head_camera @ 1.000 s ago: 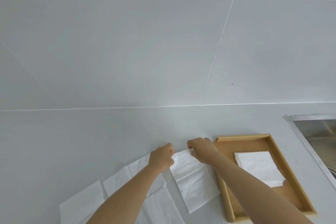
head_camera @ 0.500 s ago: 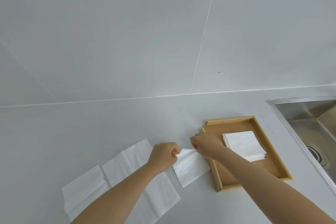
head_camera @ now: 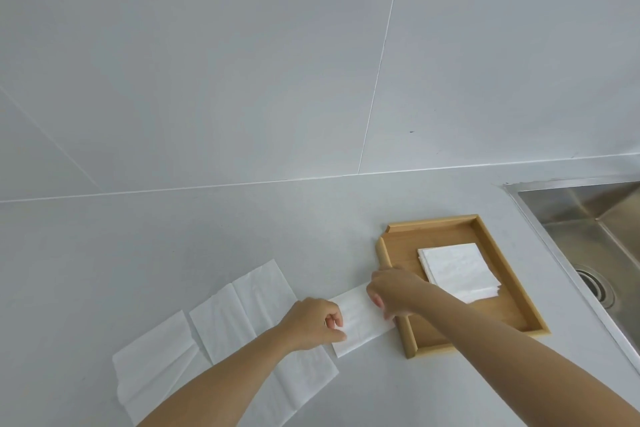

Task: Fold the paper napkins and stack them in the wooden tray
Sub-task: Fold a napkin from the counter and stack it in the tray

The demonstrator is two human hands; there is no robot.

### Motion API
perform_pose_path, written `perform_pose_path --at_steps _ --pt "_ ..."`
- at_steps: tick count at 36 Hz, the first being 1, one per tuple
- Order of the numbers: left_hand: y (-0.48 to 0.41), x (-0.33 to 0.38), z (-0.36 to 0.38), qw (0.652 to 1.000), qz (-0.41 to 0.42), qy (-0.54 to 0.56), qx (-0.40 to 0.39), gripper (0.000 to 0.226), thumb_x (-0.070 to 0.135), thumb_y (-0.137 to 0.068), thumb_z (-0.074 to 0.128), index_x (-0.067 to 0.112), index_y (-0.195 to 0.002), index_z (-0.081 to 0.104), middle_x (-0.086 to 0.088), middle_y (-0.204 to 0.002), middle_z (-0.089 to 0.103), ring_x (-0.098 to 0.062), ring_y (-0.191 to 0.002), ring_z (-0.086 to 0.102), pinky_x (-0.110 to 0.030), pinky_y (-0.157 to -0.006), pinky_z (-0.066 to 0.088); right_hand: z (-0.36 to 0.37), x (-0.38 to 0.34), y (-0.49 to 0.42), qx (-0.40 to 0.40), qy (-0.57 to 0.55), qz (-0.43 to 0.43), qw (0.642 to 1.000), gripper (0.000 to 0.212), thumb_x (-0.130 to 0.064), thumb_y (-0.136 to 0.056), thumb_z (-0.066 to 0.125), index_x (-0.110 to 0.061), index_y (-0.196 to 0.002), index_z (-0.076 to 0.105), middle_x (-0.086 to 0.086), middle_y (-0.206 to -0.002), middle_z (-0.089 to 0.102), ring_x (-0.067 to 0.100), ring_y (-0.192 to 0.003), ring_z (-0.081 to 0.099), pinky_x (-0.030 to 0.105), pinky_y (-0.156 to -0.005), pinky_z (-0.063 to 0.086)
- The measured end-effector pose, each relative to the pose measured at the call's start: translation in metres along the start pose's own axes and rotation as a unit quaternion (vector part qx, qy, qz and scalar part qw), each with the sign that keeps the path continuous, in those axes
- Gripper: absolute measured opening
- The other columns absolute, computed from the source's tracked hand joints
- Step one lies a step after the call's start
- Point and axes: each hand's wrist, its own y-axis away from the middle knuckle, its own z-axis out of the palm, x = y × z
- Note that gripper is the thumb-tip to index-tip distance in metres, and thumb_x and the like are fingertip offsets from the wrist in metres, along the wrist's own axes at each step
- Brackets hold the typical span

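Observation:
A folded white napkin (head_camera: 358, 324) lies flat on the grey counter, just left of the wooden tray (head_camera: 491, 241). My left hand (head_camera: 313, 322) pinches its left edge and my right hand (head_camera: 394, 291) presses on its right end, over the tray's left rim. Inside the tray sits a small stack of folded napkins (head_camera: 453, 269). Two unfolded napkins lie further left: a large one (head_camera: 249, 308) partly under my left forearm, and another (head_camera: 154, 354) beside it.
A steel sink (head_camera: 595, 218) with a drain (head_camera: 594, 286) is set into the counter right of the tray. A tiled wall (head_camera: 242, 80) rises behind the counter (head_camera: 173, 239).
The napkin between my hands has been folded down from a long sheet to a short flat rectangle on the counter. Both hands came nearer to me. The view shifted, showing more sink.

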Motion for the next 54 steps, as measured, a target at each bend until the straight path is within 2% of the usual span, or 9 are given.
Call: perform_pose_path --at_steps 9,25,33,36,39,42,44,47,54 --pt "-0.024 -0.006 -0.013 0.978 -0.071 -0.157 0.12 0.033 0.033 -0.09 0.05 0.015 -0.117 0.053 -0.005 -0.121 0.056 -0.022 -0.116 0.05 -0.033 -0.094 0.04 -0.014 -0.002 -0.021 0.061 -0.092 0.024 0.994 0.047 -0.02 -0.087 0.062 -0.012 -0.129 0.045 0.01 -0.132 0.051 0.027 -0.123 0.045 0.037 -0.099 0.039" --pt "-0.041 0.0 0.009 0.969 -0.099 -0.213 0.072 0.042 0.038 -0.085 0.058 0.012 -0.118 0.052 -0.007 -0.126 0.049 -0.024 -0.121 0.044 -0.036 -0.098 0.037 -0.006 -0.012 -0.036 0.013 -0.051 0.048 0.997 0.039 -0.018 -0.084 0.064 -0.004 -0.119 0.056 0.014 -0.127 0.053 0.029 -0.122 0.043 0.035 -0.099 0.04" --pt "-0.035 -0.001 0.007 0.975 -0.1 -0.191 0.042 0.024 0.021 -0.086 0.053 0.014 -0.107 0.063 -0.007 -0.124 0.051 -0.025 -0.12 0.044 -0.035 -0.097 0.037 -0.002 -0.017 -0.023 0.012 -0.192 0.09 0.977 0.031 -0.003 -0.088 0.053 -0.005 -0.118 0.05 0.018 -0.123 0.057 0.022 -0.085 0.044 0.029 -0.065 0.038" --pt "-0.03 0.001 0.0 0.984 -0.103 -0.141 0.043 0.023 0.015 -0.085 0.05 0.014 -0.105 0.062 -0.006 -0.119 0.055 -0.024 -0.117 0.047 -0.034 -0.094 0.039 0.0 -0.016 -0.02 0.021 -0.263 0.106 0.959 0.03 -0.006 -0.087 0.056 -0.007 -0.116 0.055 0.016 -0.123 0.058 0.026 -0.092 0.055 0.03 -0.074 0.041" --pt "-0.027 0.002 -0.011 0.992 -0.111 -0.019 0.056 0.01 0.012 -0.081 0.051 0.02 -0.075 0.053 0.002 -0.086 0.056 -0.021 -0.092 0.052 -0.031 -0.076 0.038 -0.004 -0.013 -0.016 0.048 -0.333 0.122 0.934 0.027 -0.009 -0.086 0.06 -0.003 -0.113 0.062 0.014 -0.124 0.059 0.03 -0.111 0.058 0.026 -0.077 0.039" --pt "-0.024 0.002 -0.022 0.985 -0.104 0.112 0.077 0.032 0.007 -0.081 0.052 0.023 -0.06 0.035 0.009 -0.065 0.04 -0.019 -0.076 0.044 -0.024 -0.058 0.031 -0.011 -0.012 -0.009 0.071 -0.401 0.135 0.903 0.026 -0.012 -0.085 0.063 -0.002 -0.109 0.061 0.01 -0.113 0.057 0.026 -0.104 0.055 0.023 -0.074 0.034" --pt "-0.02 0.003 -0.03 0.979 -0.093 0.155 0.098 0.032 0.005 -0.082 0.052 0.022 -0.06 0.035 0.007 -0.064 0.04 -0.016 -0.067 0.042 -0.021 -0.053 0.028 -0.015 -0.012 -0.003 0.093 -0.459 0.142 0.872 0.007 -0.011 -0.085 0.062 -0.007 -0.09 0.058 0.005 -0.093 0.051 0.019 -0.087 0.048 0.021 -0.062 0.032" --pt "-0.019 0.006 -0.04 0.967 -0.085 0.212 0.116 0.029 0.004 -0.083 0.049 0.02 -0.062 0.037 0.005 -0.065 0.042 -0.01 -0.058 0.039 -0.022 -0.052 0.028 -0.018 -0.011 0.001 0.123 -0.555 0.151 0.809 0.026 -0.009 -0.085 0.062 -0.017 -0.066 0.046 -0.003 -0.074 0.046 0.009 -0.069 0.043 0.019 -0.058 0.03" --pt "-0.02 0.02 -0.056 0.945 -0.054 0.277 0.165 0.015 0.002 -0.084 0.049 0.013 -0.088 0.039 0.003 -0.074 0.043 -0.022 -0.076 0.046 -0.024 -0.055 0.033 -0.019 -0.012 0.015 0.212 -0.723 0.17 0.635 0.017 -0.001 -0.087 0.06 -0.012 -0.082 0.048 0.003 -0.079 0.057 0.016 -0.07 0.058 0.029 -0.065 0.048"
